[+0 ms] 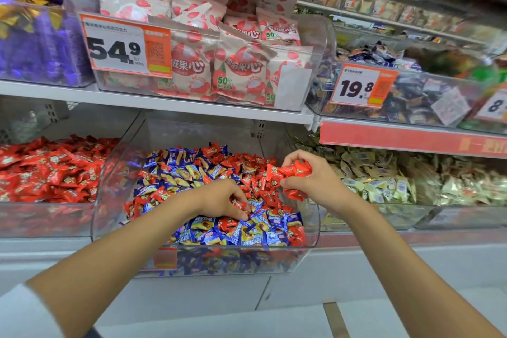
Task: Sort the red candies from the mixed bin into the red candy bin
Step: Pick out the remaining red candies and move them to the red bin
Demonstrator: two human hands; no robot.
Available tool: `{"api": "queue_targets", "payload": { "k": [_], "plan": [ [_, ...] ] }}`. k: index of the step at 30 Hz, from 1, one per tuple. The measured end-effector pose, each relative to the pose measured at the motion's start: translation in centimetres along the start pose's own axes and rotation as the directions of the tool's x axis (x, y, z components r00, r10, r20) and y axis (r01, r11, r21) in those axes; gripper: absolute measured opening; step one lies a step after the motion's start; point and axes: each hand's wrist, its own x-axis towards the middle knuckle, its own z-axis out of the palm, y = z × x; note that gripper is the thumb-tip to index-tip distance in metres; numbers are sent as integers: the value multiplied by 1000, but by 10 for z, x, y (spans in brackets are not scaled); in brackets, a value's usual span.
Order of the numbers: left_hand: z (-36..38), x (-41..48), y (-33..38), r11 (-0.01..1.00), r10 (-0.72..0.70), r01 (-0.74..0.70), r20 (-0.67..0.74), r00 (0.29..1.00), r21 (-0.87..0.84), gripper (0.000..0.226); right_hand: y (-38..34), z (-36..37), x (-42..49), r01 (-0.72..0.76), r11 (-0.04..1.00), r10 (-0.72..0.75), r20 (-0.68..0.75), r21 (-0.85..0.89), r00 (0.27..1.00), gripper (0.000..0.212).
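Left hand [219, 196] is down in the clear mixed bin [233, 261], fingertips curled in and pinching 1 red candy [238, 204] off the pile, with blue candies [247, 236] all around it. Right hand [315, 180] hovers over the bin's right side, fingers closed around a bunch of red candies [290, 170] (can't count them). The red candy bin [41, 219] sits just beside it on the left.

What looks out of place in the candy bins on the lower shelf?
Red candies lie scattered among blue candies in the middle mixed bin, though the red candy bin to its left holds only red. The left hand pinches one; the right hand grips a bunch.
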Motion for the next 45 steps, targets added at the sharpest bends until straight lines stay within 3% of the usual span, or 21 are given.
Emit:
{"api": "queue_targets", "payload": {
  "k": [7, 14, 18, 26, 29, 31, 33, 35, 40, 45],
  "plan": [
    [-17, -20, 3, 989, 109, -135, -332, 937, -57, 10, -5, 7, 0, -6, 1000, 7, -14, 2, 1000, 27],
    [-47, -74, -8, 989, 135, -145, -618, 774, 34, 8, -31, 60, 4, 7, 985, -14, 39, 170, 999, 23],
    [-80, -131, -41, 996, 91, -65, -740, 666, 64, 5, -57, 111, 10, 88, 983, -99, 66, 160, 993, 23],
    [-143, -228, -169, 946, -190, 318, -902, 388, -63, 6, -133, 235, 62, 298, 947, -313, 142, 119, 939, 31],
    [-159, -231, -198, 936, -238, 329, -916, 324, -127, 12, -149, 290, 101, 363, 932, -356, 165, -9, 920, 27],
    [-166, -230, -213, 936, -271, 310, -899, 344, -163, 21, -152, 321, 125, 341, 934, -315, 203, -109, 927, 33],
    [-167, -231, -225, 928, -315, 320, -863, 396, -192, 36, -153, 338, 141, 331, 920, -249, 336, -212, 908, 67],
    [-166, -235, -231, 915, -344, 358, -826, 446, -187, 39, -154, 338, 144, 374, 881, -222, 446, -289, 867, 83],
    [-156, -223, -205, 959, -166, 282, -823, 543, -7, 36, -126, 271, 124, 472, 791, -353, 339, -389, 872, 49],
    [-125, -172, -131, 962, 95, 127, -734, 672, 241, 29, -54, 151, 85, 293, 857, -254, 147, -424, 956, 25]
  ]
}}
